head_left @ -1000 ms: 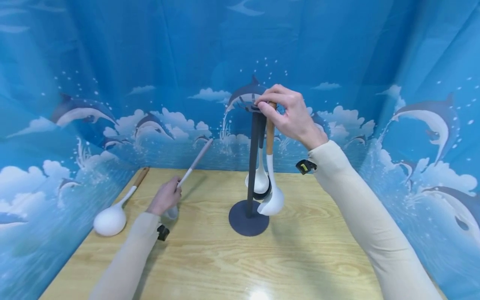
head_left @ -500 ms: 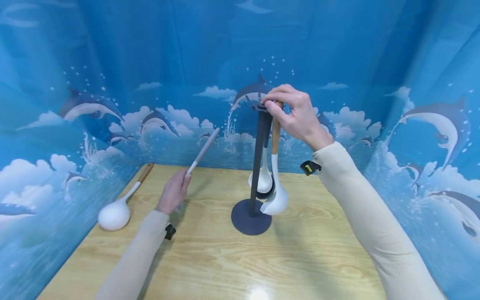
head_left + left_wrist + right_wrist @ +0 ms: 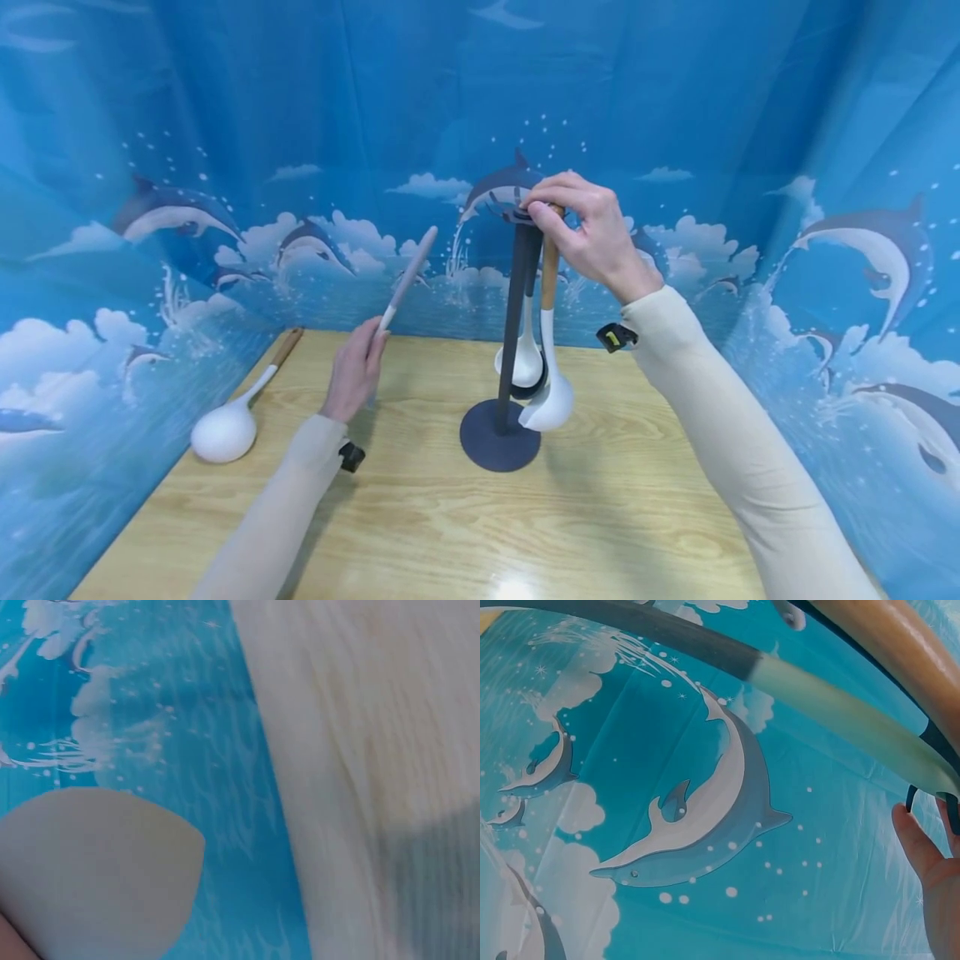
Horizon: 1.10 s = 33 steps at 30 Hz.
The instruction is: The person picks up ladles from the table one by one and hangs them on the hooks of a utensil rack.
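Observation:
My left hand (image 3: 356,367) grips a kitchen utensil with a pale grey handle (image 3: 412,271) tilted up to the right. Its broad white head (image 3: 105,870) shows in the left wrist view; the hand hides it in the head view. My right hand (image 3: 588,225) holds the top of a dark utensil stand (image 3: 513,333), fingers and thumb at its ring of hooks. Close by that hand hangs a white ladle with a wooden handle (image 3: 550,275). Behind it hang a smaller white ladle (image 3: 527,362) and a black-headed utensil (image 3: 531,387), partly hidden.
Another white ladle (image 3: 225,432) with a wooden handle lies on the wooden table (image 3: 435,517) at the left, beside the curtain. A blue dolphin-print curtain (image 3: 375,108) encloses the table at the back and both sides. The stand's round base (image 3: 498,442) rests mid-table.
My left hand has risen and moved a little right and away from me, lifting the grey-handled utensil with it. My right hand stays at the stand's top.

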{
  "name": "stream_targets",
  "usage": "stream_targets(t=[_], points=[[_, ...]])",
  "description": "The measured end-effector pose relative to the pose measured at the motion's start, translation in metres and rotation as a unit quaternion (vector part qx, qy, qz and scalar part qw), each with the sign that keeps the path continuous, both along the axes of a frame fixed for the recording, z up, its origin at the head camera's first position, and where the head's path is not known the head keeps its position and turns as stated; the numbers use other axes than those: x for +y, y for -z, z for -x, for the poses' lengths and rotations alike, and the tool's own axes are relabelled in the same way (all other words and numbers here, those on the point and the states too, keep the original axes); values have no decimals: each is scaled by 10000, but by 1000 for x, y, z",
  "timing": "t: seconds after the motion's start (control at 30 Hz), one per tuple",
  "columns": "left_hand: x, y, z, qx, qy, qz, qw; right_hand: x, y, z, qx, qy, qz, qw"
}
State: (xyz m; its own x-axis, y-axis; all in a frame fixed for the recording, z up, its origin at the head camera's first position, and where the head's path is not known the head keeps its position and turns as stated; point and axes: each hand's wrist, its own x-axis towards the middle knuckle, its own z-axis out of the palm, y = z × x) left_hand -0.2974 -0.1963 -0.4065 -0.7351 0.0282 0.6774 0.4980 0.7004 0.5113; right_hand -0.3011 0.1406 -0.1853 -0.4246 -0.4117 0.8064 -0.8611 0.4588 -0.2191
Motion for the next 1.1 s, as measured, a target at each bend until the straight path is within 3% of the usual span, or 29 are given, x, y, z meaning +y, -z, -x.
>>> stream_targets(t=[0.27, 0.6, 0.83, 1.1], points=[[17, -18, -1, 475, 372, -179, 9980, -1, -1, -1, -21, -111, 43, 9999], [34, -26, -3, 363, 738, -457, 9956, -2, 0, -1, 52, -177, 66, 9998], [47, -32, -2, 641, 846, -435, 9934, -2, 0, -1, 43, -182, 56, 9998], [59, -47, -5, 806, 1037, -485, 9901, -4, 1, -2, -43, -191, 64, 9998]])
